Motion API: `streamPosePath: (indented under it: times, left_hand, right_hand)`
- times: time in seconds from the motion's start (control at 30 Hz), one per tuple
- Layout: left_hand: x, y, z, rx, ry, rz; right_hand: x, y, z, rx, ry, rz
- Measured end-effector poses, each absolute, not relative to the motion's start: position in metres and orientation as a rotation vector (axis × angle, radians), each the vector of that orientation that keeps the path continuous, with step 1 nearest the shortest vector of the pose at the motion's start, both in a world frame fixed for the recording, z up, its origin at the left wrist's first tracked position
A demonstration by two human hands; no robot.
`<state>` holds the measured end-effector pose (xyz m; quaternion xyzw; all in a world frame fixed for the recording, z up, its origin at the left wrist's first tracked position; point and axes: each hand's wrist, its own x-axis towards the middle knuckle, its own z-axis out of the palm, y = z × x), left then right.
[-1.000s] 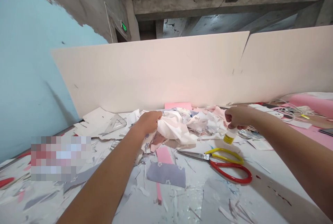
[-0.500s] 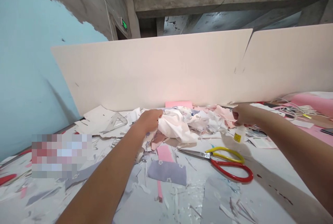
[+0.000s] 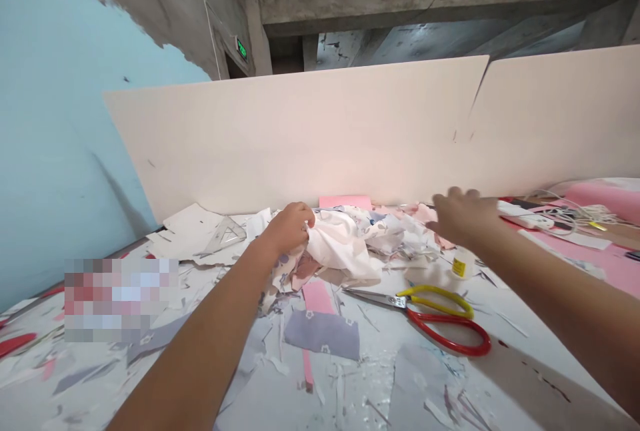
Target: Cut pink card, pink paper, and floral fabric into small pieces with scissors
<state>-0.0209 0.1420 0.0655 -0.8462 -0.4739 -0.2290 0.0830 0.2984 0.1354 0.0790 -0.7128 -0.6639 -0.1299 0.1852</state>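
My left hand is closed on a crumpled pale pink-white cloth, pinching its left edge. My right hand is open, fingers apart and slightly blurred, in the air above a small clear bottle with a yellow label. The bottle stands on the table, apart from the fingers. Scissors with one yellow and one red handle lie in front of it, blades pointing left. Nearer to me, a grey-purple floral scrap lies across a pink strip.
Paper and fabric scraps cover much of the table. A clear set square lies at the back left. A white power strip and tangled cords sit at the right. A pale partition stands along the back edge.
My right hand has let go of the bottle, lifted and spread its fingers. The bottle now stands on the table. My left hand still grips the cloth in nearly the same place.
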Motion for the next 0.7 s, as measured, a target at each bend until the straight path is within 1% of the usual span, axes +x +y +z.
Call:
streamPosePath:
  times: [0.03,0.1,0.13,0.17,0.2,0.3,0.4,0.47,0.5,0.6,0.7]
  left_hand:
    - [-0.021,0.141,0.066,-2.541,-1.426,-0.717]
    - [-0.021,0.140,0.069,-2.555,-1.474,-0.753]
    - [-0.022,0.139,0.072,-2.544,-1.515,-0.751]
    - [-0.022,0.139,0.075,-2.525,-1.561,-0.740]
    - [-0.023,0.138,0.079,-2.503,-1.599,-0.729]
    - [-0.024,0.138,0.092,-2.423,-1.621,-0.710]
    - [-0.020,0.135,0.096,-2.156,-1.567,-0.791]
    - [-0.016,0.129,0.087,-2.012,-1.437,-0.779]
    - [-0.014,0.126,0.078,-2.039,-1.310,-0.694]
    - [-0.016,0.121,0.045,-2.298,-0.928,-0.266]
    - [-0.038,0.128,0.028,-2.220,-0.969,-0.157]
  right_hand:
    - [0.281,0.127,0.075,-1.941,-1.918,-0.436]
    - [0.244,0.111,0.062,-1.529,-2.277,-0.613]
    - [0.226,0.105,0.054,-1.319,-2.445,-0.619]
    - [0.209,0.101,0.046,-1.209,-2.508,-0.594]
    - [0.195,0.101,0.040,-1.185,-2.519,-0.553]
    - [0.172,0.117,0.036,-1.326,-2.386,-0.375]
    - [0.168,0.149,0.058,-1.396,-2.277,-0.222]
    - [0.169,0.168,0.081,-1.397,-2.181,-0.112]
    - [0.170,0.175,0.092,-1.382,-2.141,-0.051]
    - [0.175,0.190,0.121,-1.330,-1.993,0.116]
    - [0.183,0.200,0.141,-1.306,-1.795,0.262]
